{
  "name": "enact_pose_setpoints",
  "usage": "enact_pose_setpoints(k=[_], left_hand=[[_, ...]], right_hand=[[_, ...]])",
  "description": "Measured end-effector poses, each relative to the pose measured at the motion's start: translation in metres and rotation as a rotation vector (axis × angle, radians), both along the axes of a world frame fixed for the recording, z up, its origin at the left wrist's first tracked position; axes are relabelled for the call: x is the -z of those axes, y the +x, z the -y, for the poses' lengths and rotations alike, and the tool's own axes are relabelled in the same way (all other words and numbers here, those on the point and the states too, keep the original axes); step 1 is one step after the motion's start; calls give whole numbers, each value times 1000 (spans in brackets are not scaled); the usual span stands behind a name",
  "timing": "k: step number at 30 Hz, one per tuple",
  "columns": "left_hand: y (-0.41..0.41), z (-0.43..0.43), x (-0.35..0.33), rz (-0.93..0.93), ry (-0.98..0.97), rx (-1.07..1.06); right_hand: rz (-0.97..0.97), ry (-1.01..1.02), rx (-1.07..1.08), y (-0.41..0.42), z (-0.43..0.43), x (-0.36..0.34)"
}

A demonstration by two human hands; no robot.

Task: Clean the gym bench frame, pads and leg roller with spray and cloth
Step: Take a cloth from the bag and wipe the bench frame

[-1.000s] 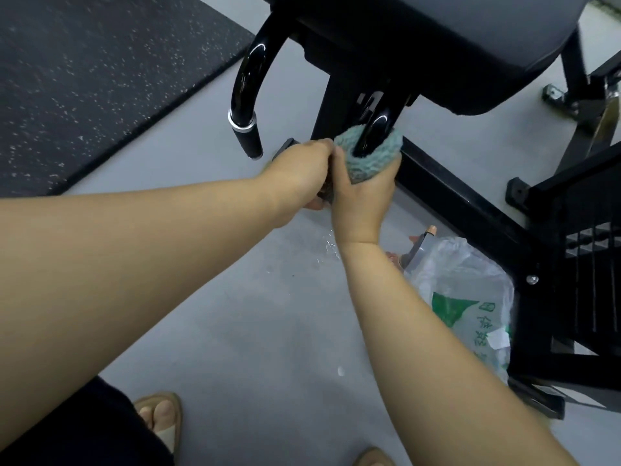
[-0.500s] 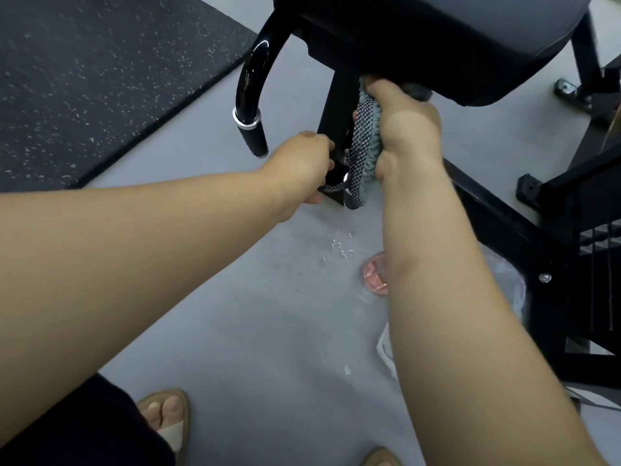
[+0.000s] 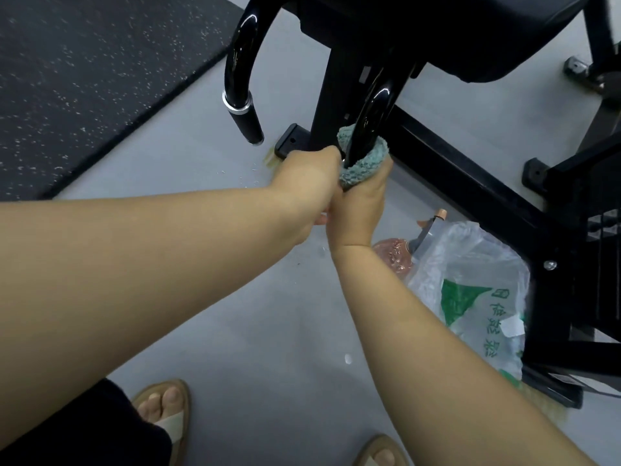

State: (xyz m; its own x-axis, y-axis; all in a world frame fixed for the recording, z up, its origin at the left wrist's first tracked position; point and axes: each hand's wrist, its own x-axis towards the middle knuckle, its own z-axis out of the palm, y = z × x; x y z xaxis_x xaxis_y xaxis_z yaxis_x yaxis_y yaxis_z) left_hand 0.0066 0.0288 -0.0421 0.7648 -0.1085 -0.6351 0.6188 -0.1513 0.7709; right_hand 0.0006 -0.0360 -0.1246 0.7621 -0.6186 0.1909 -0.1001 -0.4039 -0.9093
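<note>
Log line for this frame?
step wipe | right hand grips cloth round curved handle | left hand grips its end | spray bottle on floor by plastic bag

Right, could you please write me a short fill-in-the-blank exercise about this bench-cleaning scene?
1. The right hand wraps a teal ____ around a black handle.
2. The left hand grips the same ____ beside it.
3. The plastic bag on the floor bears ____ print.
4. A speckled black ____ lies at far left.
Missing words: cloth; handle; green; mat.
</note>
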Motion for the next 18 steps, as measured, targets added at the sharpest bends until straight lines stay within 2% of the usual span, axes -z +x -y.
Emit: enact_pose_setpoints(k=[3, 5, 7, 9, 13, 18], left_hand=[[-6, 5, 0, 132, 6, -15], [-13, 10, -3, 194, -22, 86], [-21, 16, 0, 145, -100, 154], [-23, 18, 3, 152, -90, 173], [-7, 7, 18, 260, 4, 168], [7, -14, 35, 386, 254, 248]], right_hand=[[-14, 143, -11, -5, -9, -5], [-98, 212, -89, -12, -14, -1], [-165, 182, -216, -17, -12, 11], [-224, 215, -288, -26, -6, 14], [-76, 474, -255, -35, 6, 0], [49, 512, -76, -28, 30, -12]])
